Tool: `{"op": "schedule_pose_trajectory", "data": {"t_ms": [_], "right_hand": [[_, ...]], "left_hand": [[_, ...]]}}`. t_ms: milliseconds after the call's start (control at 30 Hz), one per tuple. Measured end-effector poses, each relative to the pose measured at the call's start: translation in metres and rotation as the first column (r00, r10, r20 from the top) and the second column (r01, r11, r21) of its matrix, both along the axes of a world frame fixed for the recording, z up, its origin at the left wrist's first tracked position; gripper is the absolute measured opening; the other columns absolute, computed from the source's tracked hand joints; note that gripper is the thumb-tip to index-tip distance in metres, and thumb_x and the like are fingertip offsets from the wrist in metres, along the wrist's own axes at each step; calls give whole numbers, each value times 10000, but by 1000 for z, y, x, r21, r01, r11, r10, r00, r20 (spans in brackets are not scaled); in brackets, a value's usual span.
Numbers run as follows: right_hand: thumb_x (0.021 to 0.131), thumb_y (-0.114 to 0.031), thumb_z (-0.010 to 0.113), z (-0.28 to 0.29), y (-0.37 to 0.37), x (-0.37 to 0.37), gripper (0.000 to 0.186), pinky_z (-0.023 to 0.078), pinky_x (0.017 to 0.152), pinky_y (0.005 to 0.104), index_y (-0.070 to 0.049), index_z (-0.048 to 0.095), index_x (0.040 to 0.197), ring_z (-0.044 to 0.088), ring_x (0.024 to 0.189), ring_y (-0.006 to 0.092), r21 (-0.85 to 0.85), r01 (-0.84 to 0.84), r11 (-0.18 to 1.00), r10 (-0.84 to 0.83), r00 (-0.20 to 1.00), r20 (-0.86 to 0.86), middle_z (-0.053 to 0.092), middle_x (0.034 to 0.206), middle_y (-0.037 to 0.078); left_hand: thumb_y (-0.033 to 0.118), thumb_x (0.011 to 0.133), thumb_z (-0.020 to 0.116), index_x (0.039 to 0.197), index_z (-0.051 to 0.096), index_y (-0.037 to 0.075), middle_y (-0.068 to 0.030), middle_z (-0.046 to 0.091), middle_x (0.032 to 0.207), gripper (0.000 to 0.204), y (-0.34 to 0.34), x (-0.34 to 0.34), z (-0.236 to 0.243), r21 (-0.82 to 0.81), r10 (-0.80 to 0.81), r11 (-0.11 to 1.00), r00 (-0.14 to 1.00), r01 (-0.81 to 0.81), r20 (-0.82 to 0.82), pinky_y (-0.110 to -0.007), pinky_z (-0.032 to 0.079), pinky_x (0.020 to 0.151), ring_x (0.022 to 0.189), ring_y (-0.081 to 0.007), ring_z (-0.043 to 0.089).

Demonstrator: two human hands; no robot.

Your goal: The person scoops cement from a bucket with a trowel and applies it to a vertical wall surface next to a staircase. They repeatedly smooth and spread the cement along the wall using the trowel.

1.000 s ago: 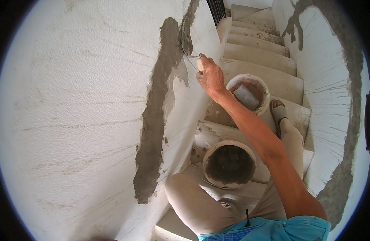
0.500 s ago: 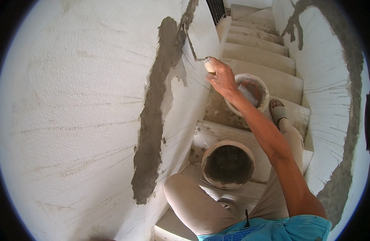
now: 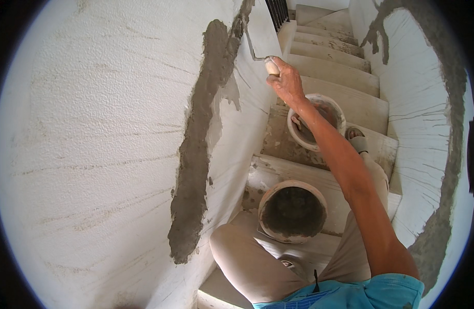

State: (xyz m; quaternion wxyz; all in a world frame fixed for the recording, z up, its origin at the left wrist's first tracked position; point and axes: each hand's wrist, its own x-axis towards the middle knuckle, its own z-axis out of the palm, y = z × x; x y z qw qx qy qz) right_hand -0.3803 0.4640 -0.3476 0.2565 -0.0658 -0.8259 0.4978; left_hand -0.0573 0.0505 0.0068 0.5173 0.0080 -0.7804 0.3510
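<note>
My right hand (image 3: 285,80) is closed on the pale handle of a trowel (image 3: 272,66); its thin metal blade is at the upper end of a wet grey mortar patch (image 3: 193,180) on the white textured left wall (image 3: 103,113). My right forearm passes over the steps, just right of a white-rimmed bucket (image 3: 294,139) with some items in it, partly hidden by the arm. Lower down sits a second round bucket (image 3: 291,208), dark grey inside. My left hand does not show.
White dusty stair treads (image 3: 335,87) climb ahead, with a black railing (image 3: 277,13) at top left. The right wall (image 3: 412,103) carries a long grey mortar band (image 3: 453,129). My bent knees and sandaled right foot (image 3: 356,135) are on the steps around the buckets.
Compared with earlier, the trowel and my right hand have shifted right and up along the upper mortar strip. More of the upper bucket's inside now shows left of my arm.
</note>
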Motion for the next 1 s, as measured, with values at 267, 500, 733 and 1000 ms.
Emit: {"op": "schedule_pose_trajectory", "data": {"t_ms": [267,500,733,1000], "right_hand": [[708,3,598,-9,7,-5,451,518,783,430,24,638,1157,652,823,403,-147,-117,982,116,993,-16,674,925,251],[716,30,606,-15,11,-2,550,521,802,348,28,594,1266,622,846,258,-111,-175,978,176,984,2,665,1008,194],[713,53,574,-5,8,2,530,518,783,363,40,595,1242,638,830,302,18,-170,985,170,985,-38,655,979,213],[712,37,616,0,-3,22,487,523,810,428,-8,598,1196,648,920,389,82,-147,986,145,989,29,650,1055,213]], "left_hand": [[420,1060,347,1463,402,-43,-283,243,1580,617,-5,2,0,31,11,999,1000,-10,-23,-647,152,1169,1476,-457,187],[457,1059,326,1474,394,-26,-283,236,1583,641,2,-3,-3,43,56,998,997,-54,-56,-645,161,1163,1477,-456,188],[441,1060,325,1475,391,-27,-281,224,1589,629,-1,0,-2,62,50,997,998,-48,-36,-650,147,1160,1482,-453,174],[446,1058,334,1471,407,-11,-273,229,1589,621,-1,-1,-2,28,39,999,998,-38,-40,-668,156,1154,1477,-458,184]]}}
